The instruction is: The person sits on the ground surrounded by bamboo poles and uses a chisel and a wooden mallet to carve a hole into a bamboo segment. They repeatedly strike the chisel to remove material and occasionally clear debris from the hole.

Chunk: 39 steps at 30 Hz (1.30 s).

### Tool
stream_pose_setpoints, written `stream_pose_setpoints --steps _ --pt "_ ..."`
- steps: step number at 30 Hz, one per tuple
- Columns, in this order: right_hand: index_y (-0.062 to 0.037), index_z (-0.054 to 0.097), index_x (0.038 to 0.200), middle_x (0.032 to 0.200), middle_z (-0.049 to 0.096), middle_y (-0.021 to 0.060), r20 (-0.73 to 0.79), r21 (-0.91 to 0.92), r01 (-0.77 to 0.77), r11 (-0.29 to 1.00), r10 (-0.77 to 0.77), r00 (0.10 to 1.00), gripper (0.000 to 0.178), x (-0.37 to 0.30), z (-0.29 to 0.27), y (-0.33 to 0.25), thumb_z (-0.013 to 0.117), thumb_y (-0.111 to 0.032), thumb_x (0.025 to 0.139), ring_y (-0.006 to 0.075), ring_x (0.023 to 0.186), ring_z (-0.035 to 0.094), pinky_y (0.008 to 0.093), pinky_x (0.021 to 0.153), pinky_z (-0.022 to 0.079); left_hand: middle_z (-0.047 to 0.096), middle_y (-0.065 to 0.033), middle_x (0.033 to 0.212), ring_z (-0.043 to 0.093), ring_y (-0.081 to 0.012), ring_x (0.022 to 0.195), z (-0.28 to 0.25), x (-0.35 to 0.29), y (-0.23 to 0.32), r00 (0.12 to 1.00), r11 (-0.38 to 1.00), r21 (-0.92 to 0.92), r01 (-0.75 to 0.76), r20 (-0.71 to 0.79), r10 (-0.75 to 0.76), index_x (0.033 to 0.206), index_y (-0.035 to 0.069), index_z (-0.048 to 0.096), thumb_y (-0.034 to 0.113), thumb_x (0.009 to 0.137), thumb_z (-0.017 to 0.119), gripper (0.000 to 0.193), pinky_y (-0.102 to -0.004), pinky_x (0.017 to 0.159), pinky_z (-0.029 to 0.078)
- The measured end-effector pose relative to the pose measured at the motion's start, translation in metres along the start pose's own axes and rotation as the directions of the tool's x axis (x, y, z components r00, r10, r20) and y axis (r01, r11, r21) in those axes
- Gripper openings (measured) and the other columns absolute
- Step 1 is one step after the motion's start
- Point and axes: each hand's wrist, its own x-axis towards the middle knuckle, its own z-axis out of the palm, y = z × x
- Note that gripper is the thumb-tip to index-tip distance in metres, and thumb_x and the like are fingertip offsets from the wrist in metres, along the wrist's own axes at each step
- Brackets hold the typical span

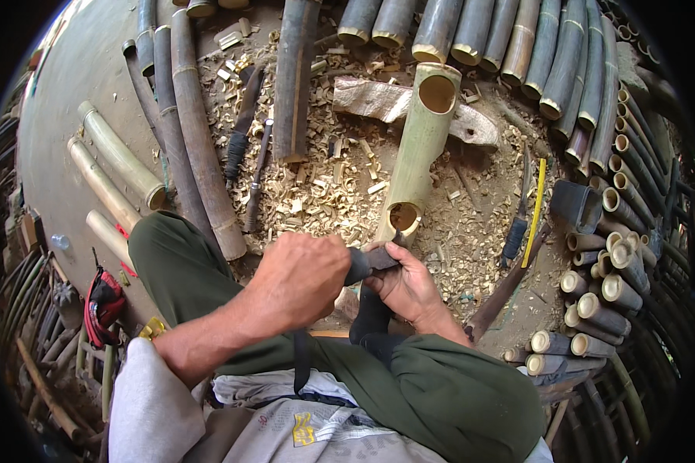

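Observation:
My left hand [301,274] is a fist around the dark wrapped handle of a knife [359,265]. Closed on the front part of the same knife is my right hand [413,287], its thumb along the dark metal. The short tip reaches the near end of a pale green bamboo tube [417,158], beside the tube's lower cut opening. Another oval hole is cut near the tube's far end. This tube lies pointing away from me, its far part across a flat pale piece of wood [371,99]. Much of the blade is hidden by my fingers.
Wood shavings [316,197] cover the ground. Dark bamboo poles [544,62] stand in a row at the far right, with stacked cut tubes [602,309] below. A big knife [243,123], a chisel-like tool [259,177], a yellow strip [534,212] and a black box [575,206] lie around.

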Motion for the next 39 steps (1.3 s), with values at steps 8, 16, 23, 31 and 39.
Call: stream_pose_setpoints --steps 8,16,23,31,39 --pt "0.0063 0.069 0.103 0.090 0.076 0.0240 -0.414 -0.786 -0.389 0.481 0.059 0.908 0.029 -0.012 0.018 -0.085 0.060 -0.021 0.104 0.0271 0.067 0.076 0.0354 0.057 0.065 0.068 -0.0324 0.075 0.072 -0.0511 0.074 0.173 0.017 0.093 0.939 0.584 -0.767 0.266 0.068 -0.337 0.116 -0.018 0.047 0.021 0.082 0.080 0.061 -0.0547 0.069 0.061" --pt "0.0073 0.063 0.125 0.123 0.071 0.0211 0.017 0.015 -0.060 0.998 0.060 0.998 0.037 -0.003 0.010 0.002 0.051 -0.026 0.112 0.0281 0.107 0.073 0.0445 0.095 0.063 0.069 -0.0166 0.071 0.075 -0.0332 0.069 -0.007 -0.002 0.016 0.995 0.981 0.190 0.034 0.088 -0.052 0.096 -0.003 0.057 0.006 0.078 0.070 0.024 -0.0459 0.062 0.059" --pt "0.0094 0.066 0.114 0.108 0.075 0.0241 -0.215 -0.383 -0.166 0.908 0.088 0.973 0.035 -0.017 0.012 -0.037 0.054 -0.023 0.110 0.0325 0.091 0.078 0.0407 0.079 0.067 0.070 -0.0266 0.080 0.074 -0.0456 0.084 0.058 -0.003 0.012 0.974 0.920 -0.340 0.197 0.172 -0.145 0.102 -0.010 0.057 0.014 0.076 0.075 0.039 -0.0520 0.079 0.059" --pt "0.0046 0.062 0.108 0.094 0.078 0.0223 -0.424 -0.795 -0.302 0.525 -0.127 0.897 0.028 -0.019 0.032 -0.054 0.053 -0.021 0.102 0.0262 0.066 0.074 0.0339 0.055 0.062 0.072 -0.0318 0.097 0.070 -0.0512 0.098 0.165 0.005 0.060 0.958 0.517 -0.831 0.208 0.066 -0.278 0.127 -0.006 0.054 0.026 0.079 0.083 0.064 -0.0524 0.086 0.057" --pt "0.0058 0.061 0.111 0.102 0.076 0.0238 -0.264 -0.613 -0.139 0.778 -0.036 0.964 0.029 0.027 0.057 -0.030 0.056 -0.022 0.105 0.0258 0.074 0.074 0.0379 0.064 0.065 0.075 -0.0111 0.086 0.070 -0.0169 0.078 0.123 -0.017 -0.018 0.820 0.194 -0.878 0.438 0.301 -0.487 0.103 -0.005 0.077 0.017 0.065 0.095 0.047 -0.0337 0.077 0.057"
